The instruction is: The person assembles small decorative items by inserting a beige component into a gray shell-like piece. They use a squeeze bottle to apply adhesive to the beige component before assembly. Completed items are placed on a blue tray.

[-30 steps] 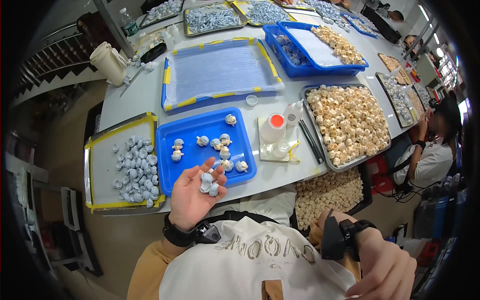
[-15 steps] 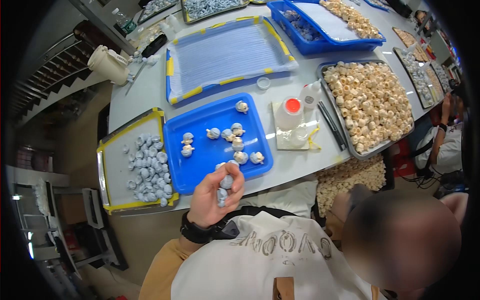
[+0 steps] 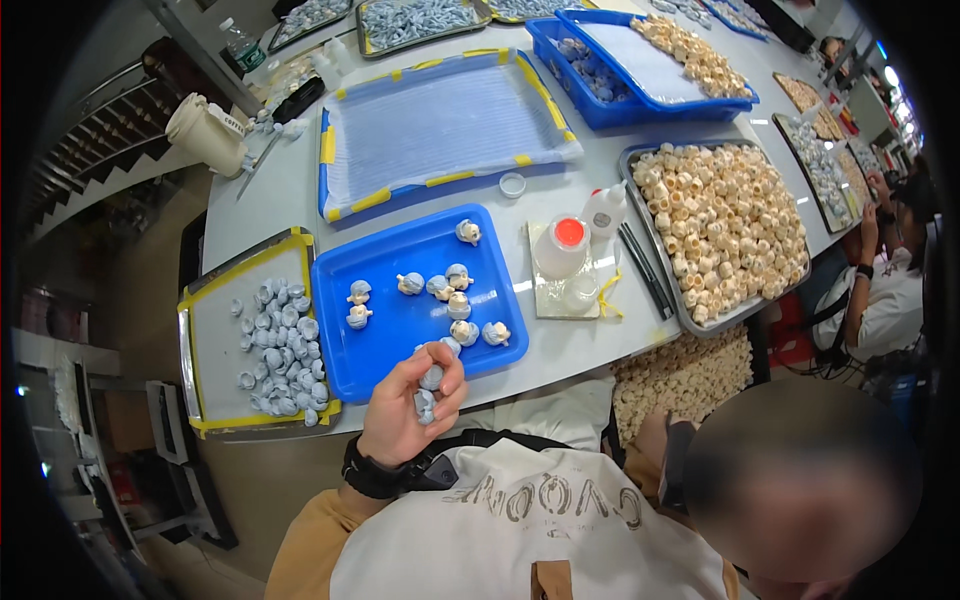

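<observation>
My left hand (image 3: 393, 418) is closed, fingers curled around small blue-grey shell pieces (image 3: 431, 379). It hovers over the near edge of a blue tray (image 3: 385, 345). Inside the tray lie several small doll-head pieces (image 3: 459, 305) with blue-grey tops and cream parts; one near my fingertips is partly covered. Left of the tray, a yellow-taped tray (image 3: 215, 360) bears a pile of loose blue-grey shells (image 3: 285, 345). Of my right hand no fingers can be made out; a blurred patch hides the lower right, with a bit of skin (image 3: 652, 436) at its edge.
A metal tray (image 3: 690, 322) heaped with hollow cream pieces stands right. Between the trays are a red-topped bottle (image 3: 562, 250), a white squeeze bottle (image 3: 604, 210) and black sticks (image 3: 646, 270). Behind lies a paper-lined tray (image 3: 440, 130). A co-worker's arm (image 3: 868, 250) is far right.
The view has shifted, so the table's things sit slightly lower and further left. My left hand keeps its hold on the shells near the tray's edge.
</observation>
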A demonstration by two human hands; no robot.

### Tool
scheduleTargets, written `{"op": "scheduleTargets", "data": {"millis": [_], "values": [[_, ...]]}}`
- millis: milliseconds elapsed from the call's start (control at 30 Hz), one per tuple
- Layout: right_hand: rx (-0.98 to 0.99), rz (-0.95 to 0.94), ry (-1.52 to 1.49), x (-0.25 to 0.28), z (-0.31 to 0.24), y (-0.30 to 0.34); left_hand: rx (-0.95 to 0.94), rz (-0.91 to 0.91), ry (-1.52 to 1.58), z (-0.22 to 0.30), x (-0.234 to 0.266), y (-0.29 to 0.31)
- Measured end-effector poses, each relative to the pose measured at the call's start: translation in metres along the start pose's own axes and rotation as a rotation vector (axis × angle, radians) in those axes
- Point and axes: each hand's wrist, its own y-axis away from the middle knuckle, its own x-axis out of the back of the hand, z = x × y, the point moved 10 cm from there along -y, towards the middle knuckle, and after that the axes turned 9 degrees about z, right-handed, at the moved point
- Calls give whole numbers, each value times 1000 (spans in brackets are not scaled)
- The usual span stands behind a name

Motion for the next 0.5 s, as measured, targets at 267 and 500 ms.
{"op": "scheduleTargets", "data": {"millis": [267,500], "values": [[-636,-586,566,-32,74,44,25,-67,-146,-4,-7,9],[-127,-67,555,-12,16,20,65,-157,-262,-19,-17,8]]}}
